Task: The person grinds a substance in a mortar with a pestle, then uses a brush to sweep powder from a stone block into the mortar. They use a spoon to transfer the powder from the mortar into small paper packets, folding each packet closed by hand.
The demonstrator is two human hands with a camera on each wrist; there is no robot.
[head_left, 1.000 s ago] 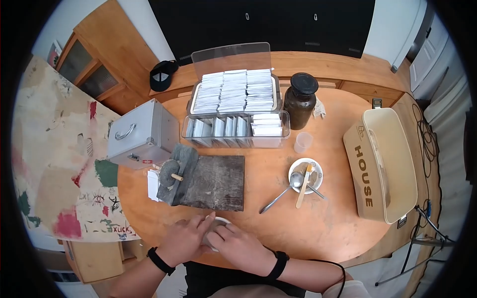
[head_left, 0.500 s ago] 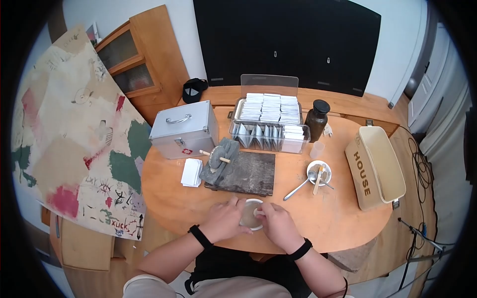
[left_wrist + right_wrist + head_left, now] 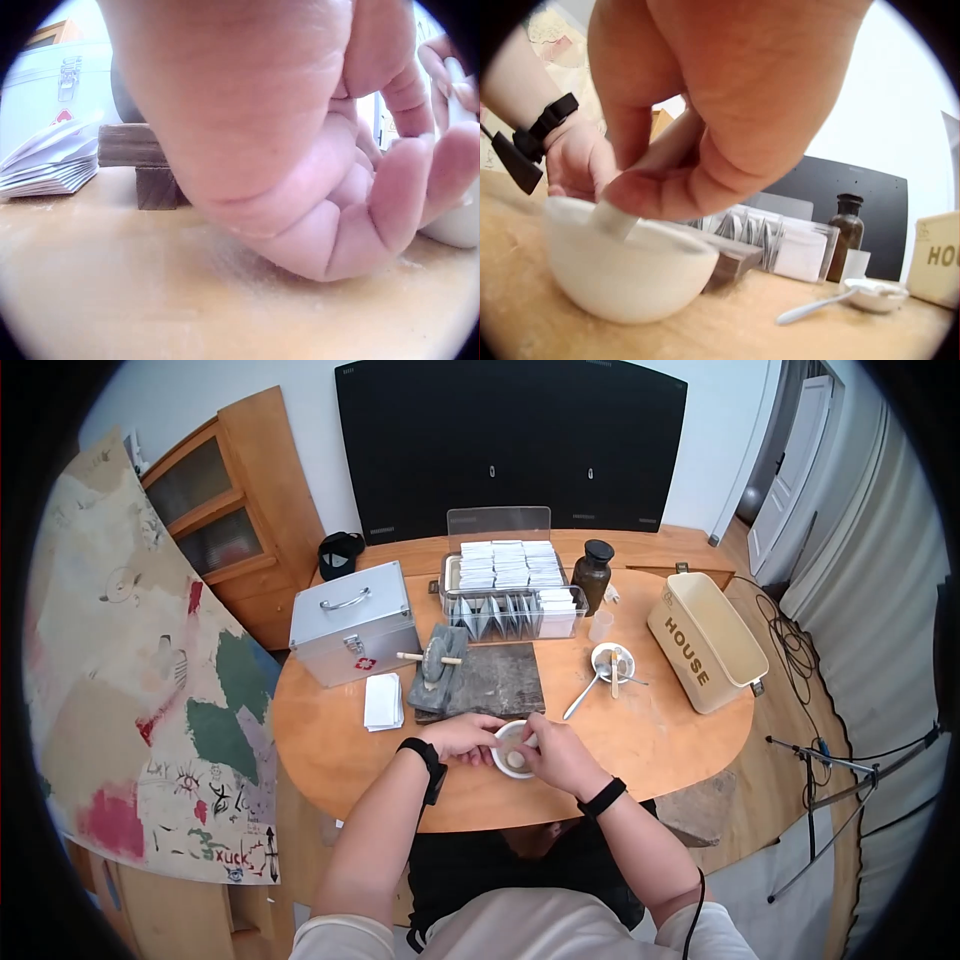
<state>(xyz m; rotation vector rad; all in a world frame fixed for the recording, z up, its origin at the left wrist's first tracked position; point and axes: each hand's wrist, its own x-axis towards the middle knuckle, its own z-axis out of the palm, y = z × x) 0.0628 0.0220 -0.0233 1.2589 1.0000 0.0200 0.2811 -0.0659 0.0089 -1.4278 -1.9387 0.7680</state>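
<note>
A white bowl (image 3: 513,756) stands on the round wooden table (image 3: 330,745) near its front edge. My left hand (image 3: 480,735) rests on the table at the bowl's left side, its curled fingers (image 3: 390,202) against the bowl's wall (image 3: 459,225). From the right, my right hand (image 3: 535,748) reaches over the bowl. In the right wrist view this hand (image 3: 660,180) pinches a white pestle (image 3: 615,220) whose end dips into the bowl (image 3: 626,266). The bowl's contents are hidden there.
Behind the bowl lies a dark wooden board (image 3: 497,680) with a grey cloth and roller (image 3: 432,660). A metal case (image 3: 352,622), white papers (image 3: 383,702), a clear box of packets (image 3: 515,610), a brown bottle (image 3: 592,575), a dish with spoon (image 3: 610,660) and a cream HOUSE tin (image 3: 705,640) surround it.
The head view has pulled back and up. Both hands first covered the bowl; now they have parted, the bowl shows, and the right hand holds the pestle in it.
</note>
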